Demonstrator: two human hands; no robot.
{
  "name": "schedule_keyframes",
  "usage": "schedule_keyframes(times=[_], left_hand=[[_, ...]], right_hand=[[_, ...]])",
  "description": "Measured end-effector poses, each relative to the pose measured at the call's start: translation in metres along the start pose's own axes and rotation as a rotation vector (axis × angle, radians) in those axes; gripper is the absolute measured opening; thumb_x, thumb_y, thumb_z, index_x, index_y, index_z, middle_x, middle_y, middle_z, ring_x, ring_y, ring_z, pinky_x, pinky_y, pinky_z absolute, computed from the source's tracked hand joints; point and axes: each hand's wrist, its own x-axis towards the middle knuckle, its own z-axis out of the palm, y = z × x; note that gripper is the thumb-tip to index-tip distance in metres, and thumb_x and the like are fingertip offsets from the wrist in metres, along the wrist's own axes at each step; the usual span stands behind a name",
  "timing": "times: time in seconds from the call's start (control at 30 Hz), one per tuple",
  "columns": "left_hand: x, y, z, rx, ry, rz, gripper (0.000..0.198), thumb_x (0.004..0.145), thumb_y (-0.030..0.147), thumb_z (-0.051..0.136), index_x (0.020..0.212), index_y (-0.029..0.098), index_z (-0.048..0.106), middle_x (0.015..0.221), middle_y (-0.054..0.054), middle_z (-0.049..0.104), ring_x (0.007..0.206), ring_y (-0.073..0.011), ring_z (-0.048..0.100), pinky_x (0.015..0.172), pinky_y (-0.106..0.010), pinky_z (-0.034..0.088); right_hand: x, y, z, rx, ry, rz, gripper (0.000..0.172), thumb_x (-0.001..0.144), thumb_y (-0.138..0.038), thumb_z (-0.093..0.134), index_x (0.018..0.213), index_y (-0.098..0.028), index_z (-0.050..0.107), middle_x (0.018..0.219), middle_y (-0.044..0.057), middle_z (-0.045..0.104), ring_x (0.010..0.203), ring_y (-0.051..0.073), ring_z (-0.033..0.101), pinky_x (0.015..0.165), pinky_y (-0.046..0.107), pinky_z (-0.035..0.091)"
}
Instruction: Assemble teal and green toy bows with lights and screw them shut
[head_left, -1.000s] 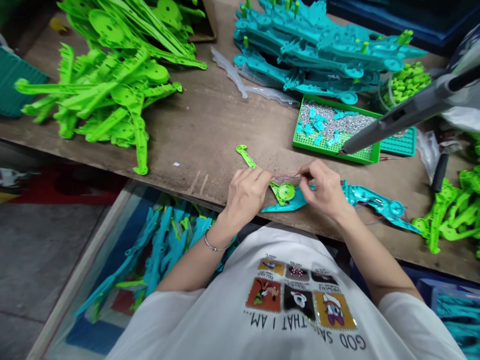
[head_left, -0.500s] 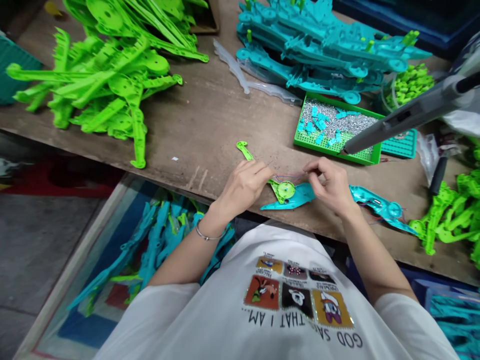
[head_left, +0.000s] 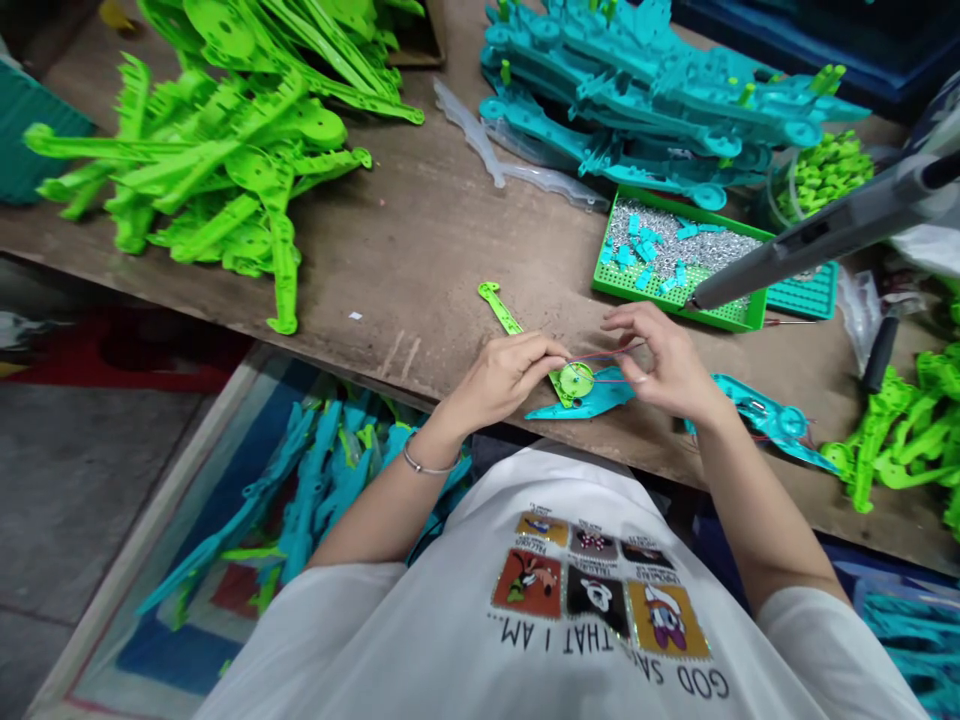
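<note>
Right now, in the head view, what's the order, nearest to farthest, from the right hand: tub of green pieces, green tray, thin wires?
From the right hand:
1. Thin wires: at its left side.
2. Green tray: just beyond.
3. Tub of green pieces: farther, rightward.

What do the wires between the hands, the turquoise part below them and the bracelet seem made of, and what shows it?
Wires: probably plastic-coated metal; thin, reddish and curving, though no bare metal shows and the finish is unclear.
Turquoise part: likely hard moulded plastic, smooth with a soft sheen; its colour is even.
Bracelet: probably polished metal; silvery with bright glints.
</note>
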Motion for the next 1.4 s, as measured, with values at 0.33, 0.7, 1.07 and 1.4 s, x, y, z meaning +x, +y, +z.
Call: schedule_keyframes(times=[0.33,0.7,1.07,1.4], left_hand=[[-0.013,-0.002,0.017,-0.413,0.201,-0.253,0.024,0.100,0.040,0.065,0.102,0.019,0.075,0.084,-0.001,0.077,0.077,-0.0133,0.072,0.076,-0.023,0.055],[-0.026,-0.003,0.035,-0.361,0.246,-0.335,0.029,0.105,0.042,0.054,0.100,0.020,0.073,0.083,-0.002,0.076,0.078,-0.0143,0.072,0.075,-0.024,0.056],[-0.027,-0.003,0.041,-0.528,0.306,-0.525,0.030,0.102,0.046,0.058,0.101,0.019,0.071,0.078,0.000,0.072,0.059,-0.0106,0.066,0.053,-0.019,0.056],[-0.040,-0.003,0.025,-0.266,0.340,-0.484,0.029,0.105,0.034,0.053,0.128,0.022,0.067,0.086,0.001,0.075,0.055,-0.0074,0.063,0.059,-0.019,0.056]], right_hand=[[0.021,-0.022,0.023,0.176,-0.082,0.039,0.018,0.098,-0.035,0.066,0.106,-0.023,0.077,0.103,0.004,0.082,0.096,0.020,0.075,0.092,0.035,0.052],[0.025,-0.022,0.036,0.281,-0.073,0.131,0.018,0.098,-0.033,0.064,0.091,-0.021,0.076,0.092,0.003,0.078,0.086,0.017,0.072,0.081,0.029,0.052],[0.032,-0.030,0.041,0.228,-0.111,0.273,0.021,0.095,-0.031,0.063,0.101,-0.020,0.079,0.097,0.004,0.080,0.085,0.017,0.070,0.078,0.028,0.049],[0.041,-0.023,0.053,0.150,-0.114,0.408,0.022,0.090,-0.036,0.065,0.084,-0.017,0.074,0.072,0.000,0.072,0.060,0.011,0.054,0.060,0.026,0.036]])
